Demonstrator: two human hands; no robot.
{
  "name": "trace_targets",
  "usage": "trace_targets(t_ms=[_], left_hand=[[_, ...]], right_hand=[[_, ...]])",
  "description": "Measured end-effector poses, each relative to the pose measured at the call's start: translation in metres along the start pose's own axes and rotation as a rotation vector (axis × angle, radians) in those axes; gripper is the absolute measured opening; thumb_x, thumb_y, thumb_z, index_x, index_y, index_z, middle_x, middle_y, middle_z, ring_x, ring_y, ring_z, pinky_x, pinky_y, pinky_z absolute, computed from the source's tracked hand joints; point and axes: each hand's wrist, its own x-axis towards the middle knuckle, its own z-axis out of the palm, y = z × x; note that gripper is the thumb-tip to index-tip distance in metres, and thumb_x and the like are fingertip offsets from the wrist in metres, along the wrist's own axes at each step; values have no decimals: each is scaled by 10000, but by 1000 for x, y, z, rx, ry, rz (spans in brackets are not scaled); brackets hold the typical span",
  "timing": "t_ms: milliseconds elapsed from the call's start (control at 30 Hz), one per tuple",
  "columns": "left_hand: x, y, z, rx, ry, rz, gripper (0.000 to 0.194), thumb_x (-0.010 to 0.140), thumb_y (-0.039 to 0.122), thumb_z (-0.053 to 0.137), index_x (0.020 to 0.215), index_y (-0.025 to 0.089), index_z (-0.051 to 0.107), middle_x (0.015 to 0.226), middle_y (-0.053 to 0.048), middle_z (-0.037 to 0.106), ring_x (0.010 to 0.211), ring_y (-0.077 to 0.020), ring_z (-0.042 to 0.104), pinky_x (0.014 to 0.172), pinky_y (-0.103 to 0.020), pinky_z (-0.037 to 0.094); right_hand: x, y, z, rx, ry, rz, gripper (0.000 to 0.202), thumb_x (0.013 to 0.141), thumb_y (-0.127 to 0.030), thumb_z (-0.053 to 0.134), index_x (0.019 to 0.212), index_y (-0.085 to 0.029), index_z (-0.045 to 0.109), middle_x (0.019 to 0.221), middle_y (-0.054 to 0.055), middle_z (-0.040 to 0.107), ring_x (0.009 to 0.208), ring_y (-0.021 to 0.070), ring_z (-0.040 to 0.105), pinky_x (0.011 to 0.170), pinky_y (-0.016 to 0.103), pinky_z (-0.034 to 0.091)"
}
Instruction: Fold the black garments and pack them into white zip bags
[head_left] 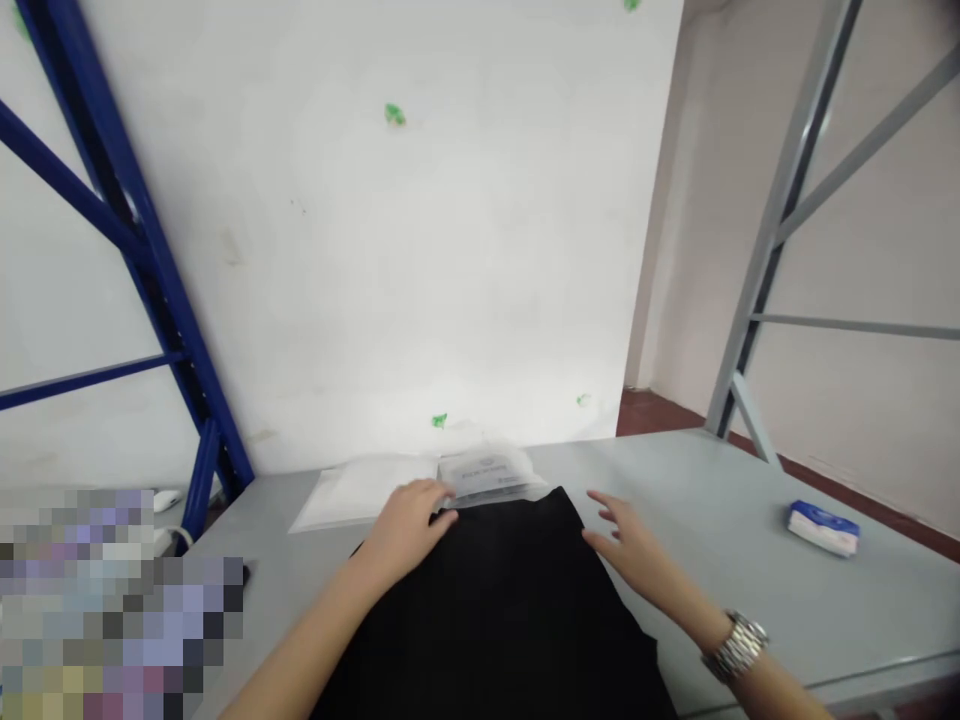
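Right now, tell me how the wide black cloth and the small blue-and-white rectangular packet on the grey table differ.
The black cloth is plain and dark; the blue-and-white packet mixes two colours. The cloth is spread flat and wide, the packet small and block-like. The cloth has the left hand and right hand at its far end; the packet lies apart, untouched. Both rest on the grey table.

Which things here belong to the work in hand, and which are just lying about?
Seemingly in use:
black cloth, by left hand and right hand
perhaps printed plastic bag, white plastic bag

Probably just lying about:
tissue pack, apart at right
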Motion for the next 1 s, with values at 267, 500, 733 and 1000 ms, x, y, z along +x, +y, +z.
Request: trace_targets(t_ms=[267, 500, 733, 1000], left_hand=[[-24, -7, 21, -192, -407, 82, 506, 699, 480, 706, 1173, 330, 618, 1388, -39, 504, 1348, -273, 344, 1093, -460, 286], [-30, -8, 27, -254, -264, 52, 391, 695, 388, 721, 1080, 343, 672, 1313, -26, 580, 1293, -281, 429, 1069, -470, 330], [-19, -18, 21, -310, 383, -10, 283, 909, 324, 430, 1127, 260, 597, 1204, -63, 602, 1122, -217, 547, 976, -412, 423], [-29, -9, 24, -165, 692, 188, 264, 922, 206, 404, 1131, 258, 556, 1132, -64, 598, 1108, -217, 507, 965, -427, 401]], right_hand=[[109, -43, 45, -47, -152, 135, 314, 901, -335, 567, 1169, -171, 549, 1189, 78, 569, 996, 223, 591, 835, 431, 505], [123, -47, 60, 142, -262, 92, 269, 907, -308, 564, 1135, -167, 561, 1118, 67, 595, 902, 187, 615, 754, 373, 538], [81, -67, 39, 419, -185, -265, 151, 812, -315, 634, 834, -188, 554, 887, 1, 617, 893, 187, 608, 788, 357, 528], [46, -67, 43, 388, -283, -377, 74, 685, -200, 599, 672, -225, 530, 739, -16, 630, 750, 197, 600, 754, 322, 487]])
